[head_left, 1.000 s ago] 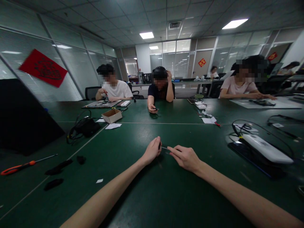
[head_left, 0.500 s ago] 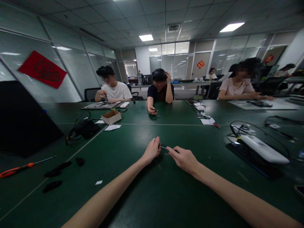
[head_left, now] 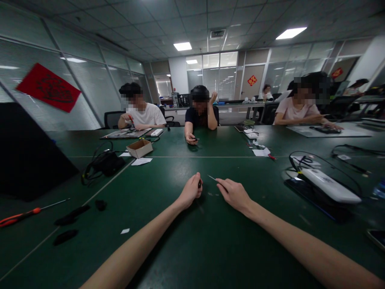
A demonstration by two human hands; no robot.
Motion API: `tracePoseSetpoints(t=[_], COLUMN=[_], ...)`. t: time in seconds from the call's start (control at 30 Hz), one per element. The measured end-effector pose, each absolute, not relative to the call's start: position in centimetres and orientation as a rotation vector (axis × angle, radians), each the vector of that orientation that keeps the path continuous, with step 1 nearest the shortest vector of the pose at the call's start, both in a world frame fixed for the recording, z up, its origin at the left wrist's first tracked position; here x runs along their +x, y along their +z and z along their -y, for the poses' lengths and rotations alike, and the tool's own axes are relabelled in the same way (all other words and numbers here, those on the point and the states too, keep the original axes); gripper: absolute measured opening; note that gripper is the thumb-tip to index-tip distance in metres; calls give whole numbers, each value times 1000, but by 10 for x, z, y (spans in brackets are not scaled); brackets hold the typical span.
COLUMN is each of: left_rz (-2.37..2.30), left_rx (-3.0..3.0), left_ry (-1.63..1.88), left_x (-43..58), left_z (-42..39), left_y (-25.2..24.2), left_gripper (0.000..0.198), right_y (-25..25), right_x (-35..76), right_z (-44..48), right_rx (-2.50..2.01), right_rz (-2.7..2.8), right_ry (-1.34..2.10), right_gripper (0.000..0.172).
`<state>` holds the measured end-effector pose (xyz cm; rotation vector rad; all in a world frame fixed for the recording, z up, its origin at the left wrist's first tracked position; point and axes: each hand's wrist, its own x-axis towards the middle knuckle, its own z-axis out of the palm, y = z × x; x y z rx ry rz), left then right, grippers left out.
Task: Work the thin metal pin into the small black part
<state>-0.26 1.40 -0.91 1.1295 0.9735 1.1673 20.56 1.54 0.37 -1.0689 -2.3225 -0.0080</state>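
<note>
My left hand point(head_left: 190, 191) is closed around a small black object point(head_left: 199, 184), most of it hidden by the fingers. To its right, my right hand point(head_left: 234, 195) pinches a thin metal rod point(head_left: 211, 177) whose tip points up and left toward the left hand. The rod looks like a slim tool shaft; its handle end is hidden in my fingers. A gap separates the rod's tip from the black object. Both hands are held over the green table point(head_left: 180, 249).
An orange-and-black screwdriver point(head_left: 33, 211) and black scraps point(head_left: 67, 218) lie at left. Beyond are a cardboard box point(head_left: 140, 148) and a black cable bundle point(head_left: 105, 162). At right, a white power bank-like device point(head_left: 329, 184) rests on a dark slab. Several people sit opposite.
The rod's tip has come away from the left hand. My right hand has shifted slightly right and up, and the black object in the left hand now shows.
</note>
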Motion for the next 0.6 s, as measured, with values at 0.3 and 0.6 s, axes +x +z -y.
tracePoseSetpoints(t=[0.3, 0.6], left_rz=[-872, -911], left_rx=[1071, 1132], left_ry=[1141, 1126], left_x=[-5, -3], left_z=[-18, -14], left_y=[-11, -6], left_gripper=[44, 44], right_y=[6, 6], right_x=[204, 206], right_z=[-9, -10], right_rx=[-828, -767], right_rz=[2420, 2472], right_ry=[49, 47], right_gripper=[27, 27])
